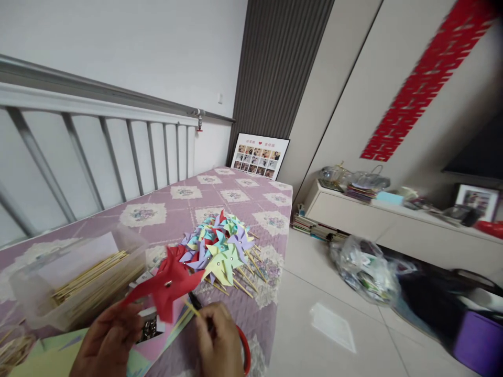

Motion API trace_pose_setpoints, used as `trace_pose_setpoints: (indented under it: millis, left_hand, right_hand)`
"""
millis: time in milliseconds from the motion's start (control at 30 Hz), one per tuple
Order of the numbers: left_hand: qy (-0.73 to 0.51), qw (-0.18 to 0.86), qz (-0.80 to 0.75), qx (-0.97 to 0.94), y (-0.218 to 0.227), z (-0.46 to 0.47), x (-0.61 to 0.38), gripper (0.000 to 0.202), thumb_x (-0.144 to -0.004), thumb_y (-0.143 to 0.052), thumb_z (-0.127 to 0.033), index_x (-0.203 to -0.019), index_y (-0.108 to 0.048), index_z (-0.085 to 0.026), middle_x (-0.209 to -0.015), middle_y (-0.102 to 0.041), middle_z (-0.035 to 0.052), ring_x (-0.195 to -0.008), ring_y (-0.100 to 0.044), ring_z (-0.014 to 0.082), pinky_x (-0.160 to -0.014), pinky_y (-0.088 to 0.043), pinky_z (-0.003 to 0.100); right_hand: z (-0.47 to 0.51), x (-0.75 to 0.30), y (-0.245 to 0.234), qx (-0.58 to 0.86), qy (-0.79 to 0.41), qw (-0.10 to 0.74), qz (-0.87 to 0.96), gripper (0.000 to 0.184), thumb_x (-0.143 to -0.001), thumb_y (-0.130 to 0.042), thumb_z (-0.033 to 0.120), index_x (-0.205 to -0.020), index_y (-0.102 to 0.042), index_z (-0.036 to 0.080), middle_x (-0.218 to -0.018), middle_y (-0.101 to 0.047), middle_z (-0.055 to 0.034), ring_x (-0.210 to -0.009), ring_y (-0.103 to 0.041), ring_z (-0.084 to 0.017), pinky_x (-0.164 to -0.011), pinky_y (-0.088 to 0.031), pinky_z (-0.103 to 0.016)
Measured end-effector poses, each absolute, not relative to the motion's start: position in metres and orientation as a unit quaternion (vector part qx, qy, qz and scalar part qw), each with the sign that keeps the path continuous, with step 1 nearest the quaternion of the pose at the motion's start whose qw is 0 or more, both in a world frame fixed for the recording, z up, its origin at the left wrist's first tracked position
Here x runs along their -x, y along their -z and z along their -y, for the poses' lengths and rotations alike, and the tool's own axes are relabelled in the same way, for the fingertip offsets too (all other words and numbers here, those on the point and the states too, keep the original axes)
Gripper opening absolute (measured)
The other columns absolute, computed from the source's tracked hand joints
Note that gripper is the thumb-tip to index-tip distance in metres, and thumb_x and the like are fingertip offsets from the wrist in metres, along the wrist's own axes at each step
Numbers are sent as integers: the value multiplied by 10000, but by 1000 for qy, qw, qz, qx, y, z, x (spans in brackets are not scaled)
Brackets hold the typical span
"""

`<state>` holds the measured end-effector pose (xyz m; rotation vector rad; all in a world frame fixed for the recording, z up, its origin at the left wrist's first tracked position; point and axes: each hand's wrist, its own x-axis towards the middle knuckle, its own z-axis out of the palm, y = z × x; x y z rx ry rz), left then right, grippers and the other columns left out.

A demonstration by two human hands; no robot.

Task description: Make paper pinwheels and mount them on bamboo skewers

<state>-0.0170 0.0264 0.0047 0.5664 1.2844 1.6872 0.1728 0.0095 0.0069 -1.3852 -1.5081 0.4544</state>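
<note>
A red paper pinwheel [167, 285] with a pin at its centre is held up over the near part of the table. My left hand [112, 337] has its fingers closed at the tip of the pinwheel's left blade. My right hand [220, 337] pinches the thin wooden stick [192, 307] below the pinwheel. Beside and under the right hand, a red loop handle [246, 348] shows, apparently of scissors. Beyond the hands lies a pile of finished pinwheels [222, 246] in purple, yellow, green and red. Small metal pins [149, 329] lie in a container between the hands.
A clear plastic box [35, 309] holding wooden sticks [90, 275] stands at the left. Coloured paper sheets [58, 351] lie at the near edge. The patterned tablecloth [210, 179] reaches back to a photo board [259, 156]. A plastic bag [365, 267] sits on the floor at right.
</note>
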Motion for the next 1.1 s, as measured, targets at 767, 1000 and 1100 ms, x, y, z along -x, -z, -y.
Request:
trace_pose_setpoints:
  millis: [767,1000,1100]
  left_hand:
    - [-650,523,-508,-215,7,-23,15,453,-537,-841,-516,-829,-703,-198,-767,-731,2,-725,-661,140,-667,-563,171]
    - [-650,525,-510,-205,3,-23,15,454,-529,-840,-526,-816,-707,-200,-753,-734,-2,-716,-660,137,-675,-561,170]
    - [-652,516,-515,-207,0,-22,14,455,-538,-825,-542,-810,-703,-198,-733,-727,1,-707,-648,140,-661,-556,177]
  right_hand:
    - [-52,-292,14,725,-119,424,529,214,-833,-544,347,-748,-687,213,-813,-706,-88,-774,-640,-248,-704,-492,-348]
    - [-52,-291,15,740,-115,380,542,221,-825,-523,307,-826,-713,194,-862,-708,-97,-789,-660,-245,-734,-493,-349]
    - [-52,-290,15,741,-114,374,545,218,-819,-527,310,-832,-709,191,-860,-707,-100,-795,-661,-254,-739,-493,-356]
